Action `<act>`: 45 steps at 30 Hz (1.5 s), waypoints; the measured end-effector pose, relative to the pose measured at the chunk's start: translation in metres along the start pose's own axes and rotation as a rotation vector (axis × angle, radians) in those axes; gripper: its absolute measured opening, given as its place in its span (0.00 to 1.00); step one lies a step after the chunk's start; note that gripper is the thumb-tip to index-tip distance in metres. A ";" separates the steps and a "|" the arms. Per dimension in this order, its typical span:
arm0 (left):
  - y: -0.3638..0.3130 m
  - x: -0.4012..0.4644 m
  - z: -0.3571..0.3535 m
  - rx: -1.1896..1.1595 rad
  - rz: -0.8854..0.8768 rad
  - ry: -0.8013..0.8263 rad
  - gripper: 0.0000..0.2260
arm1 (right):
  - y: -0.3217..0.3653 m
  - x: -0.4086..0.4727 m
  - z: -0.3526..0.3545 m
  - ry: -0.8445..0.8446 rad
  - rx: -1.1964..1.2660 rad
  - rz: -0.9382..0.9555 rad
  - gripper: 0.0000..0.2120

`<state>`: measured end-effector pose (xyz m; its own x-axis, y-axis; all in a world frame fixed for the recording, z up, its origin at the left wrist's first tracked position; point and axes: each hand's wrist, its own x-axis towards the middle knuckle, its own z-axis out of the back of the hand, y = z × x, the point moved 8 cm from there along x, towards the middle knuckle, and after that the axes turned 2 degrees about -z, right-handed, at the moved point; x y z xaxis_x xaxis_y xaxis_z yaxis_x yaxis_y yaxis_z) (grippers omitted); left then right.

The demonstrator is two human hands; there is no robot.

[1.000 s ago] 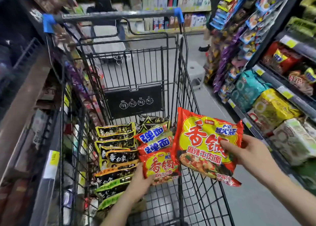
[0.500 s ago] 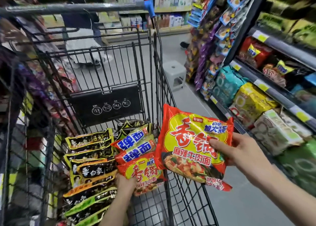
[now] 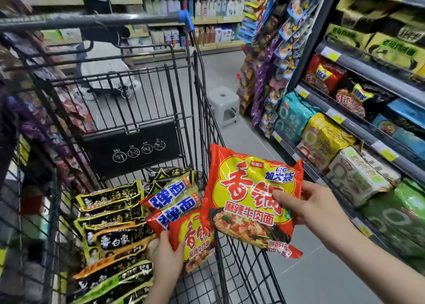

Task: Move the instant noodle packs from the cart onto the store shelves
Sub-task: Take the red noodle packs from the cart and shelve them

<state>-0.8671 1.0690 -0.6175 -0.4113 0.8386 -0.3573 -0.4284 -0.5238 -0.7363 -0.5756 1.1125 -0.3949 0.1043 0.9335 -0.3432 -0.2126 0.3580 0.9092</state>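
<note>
A shop, a grocery aisle: a wire shopping cart point(image 3: 142, 110) is standing on the floor, shelves point(image 3: 358, 128) with yellow price tags point(image 3: 336, 117) are running along the cart's right, stocked with packaged noodles.

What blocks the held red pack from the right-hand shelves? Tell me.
Nothing visible. The right hand holds the red pack over the cart's right rim, with only open aisle before the shelves.

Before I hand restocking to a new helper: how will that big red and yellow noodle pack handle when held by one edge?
The big red and yellow noodle pack probably feels light: the right hand holds it up by one side alone. Its glossy crinkled wrapper looks slippery, so pinch firmly. It keeps fairly flat, hinting at a stiff noodle block inside, likely brittle if squeezed.
</note>
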 end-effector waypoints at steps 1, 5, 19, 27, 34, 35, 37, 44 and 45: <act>-0.005 -0.002 0.003 0.021 -0.028 0.004 0.12 | 0.000 -0.001 0.000 -0.005 -0.003 -0.004 0.07; -0.040 -0.016 0.032 0.096 -0.161 0.028 0.15 | 0.008 -0.008 0.004 -0.011 0.007 -0.017 0.10; -0.202 -0.074 0.242 -0.335 -0.298 -0.008 0.13 | 0.114 -0.074 0.057 -0.014 0.036 0.061 0.06; -0.308 -0.126 0.236 -0.498 -0.391 0.191 0.16 | 0.161 -0.140 0.148 -0.087 0.054 0.082 0.10; -0.418 -0.217 0.154 -0.472 -0.531 0.462 0.13 | 0.153 -0.236 0.288 -0.268 0.125 0.083 0.11; -0.434 -0.233 0.140 -0.462 -0.549 0.495 0.15 | 0.148 -0.252 0.310 -0.304 0.124 0.078 0.12; -0.463 -0.267 0.111 -0.444 -0.587 0.559 0.19 | 0.137 -0.287 0.351 -0.381 0.130 0.076 0.12; -0.532 -0.421 -0.013 -0.397 -0.708 0.800 0.13 | 0.071 -0.442 0.485 -0.658 0.238 0.036 0.09; -0.539 -0.446 -0.031 -0.378 -0.720 0.838 0.15 | 0.059 -0.468 0.502 -0.707 0.235 0.023 0.09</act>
<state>-0.4278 0.9818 -0.0793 0.5494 0.8341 0.0493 -0.0209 0.0727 -0.9971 -0.1489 0.6856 -0.0620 0.7196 0.6752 -0.1620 -0.0174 0.2507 0.9679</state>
